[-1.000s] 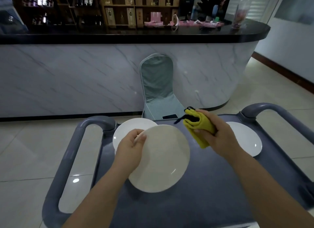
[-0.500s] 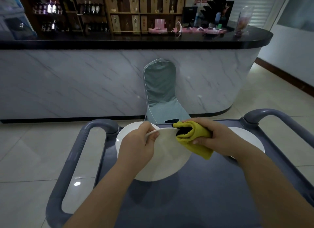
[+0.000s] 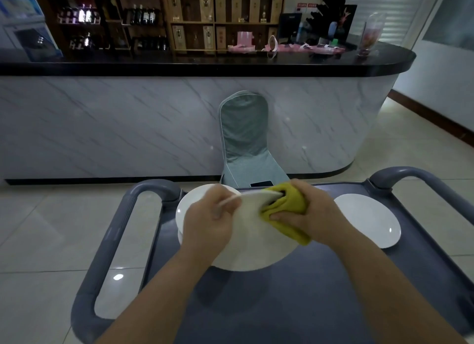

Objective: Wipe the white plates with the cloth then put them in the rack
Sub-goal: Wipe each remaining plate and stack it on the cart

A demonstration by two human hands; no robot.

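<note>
Held plate sits at frame centre, lifted off the cart and tilted, far rim up. Left hand pinches its left rim, thumb on the upper face, fingers curled under. Yellow cloth is folded over the plate's far-right rim, covering both faces there. Right hand clamps the cloth onto that rim, thumb on the near side, fingers wrapped over the top. Both forearms enter from the bottom of the frame and converge on the plate. Directly behind and partly hidden by the left hand and the held plate, a second plate lies on the cart's far-left corner; whether more are stacked beneath it I cannot tell, though a second white edge shows below its left rim. A third plate lies flat at centre right on the cart, well apart from the held one. Cart top is dark grey-blue, with looped grey handles at left and right. Beyond the cart's far edge, centre of frame, a chair in a grey-green cover stands against a marble-fronted counter with a black top. Upper part of frame: shelves of bottles and boxes, dim. Pale tiled floor at left and right.
</note>
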